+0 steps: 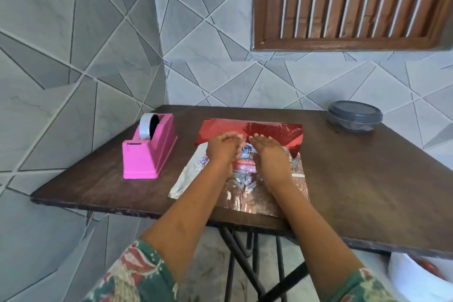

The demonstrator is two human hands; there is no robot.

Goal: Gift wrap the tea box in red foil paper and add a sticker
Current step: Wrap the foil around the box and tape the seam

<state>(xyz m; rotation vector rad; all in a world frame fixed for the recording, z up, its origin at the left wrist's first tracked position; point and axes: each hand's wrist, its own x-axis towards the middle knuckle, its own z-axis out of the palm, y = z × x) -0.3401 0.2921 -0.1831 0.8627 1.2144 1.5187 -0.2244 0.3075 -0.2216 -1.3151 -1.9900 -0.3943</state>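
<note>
Mostly, left hand (221,150) and right hand (269,154) hide the tea box (245,164).

Soft daylight, foil (241,193) glare, hands perhaps motion-blurred, edges bowed.

The left arm (186,216) and right arm (316,223) were stretched forward side by side, bare below patterned sleeves (137,274). The left hand (221,151) was blurred, its fingers bent toward the right hand (268,154), which was held flat, fingers straight and together.
</note>
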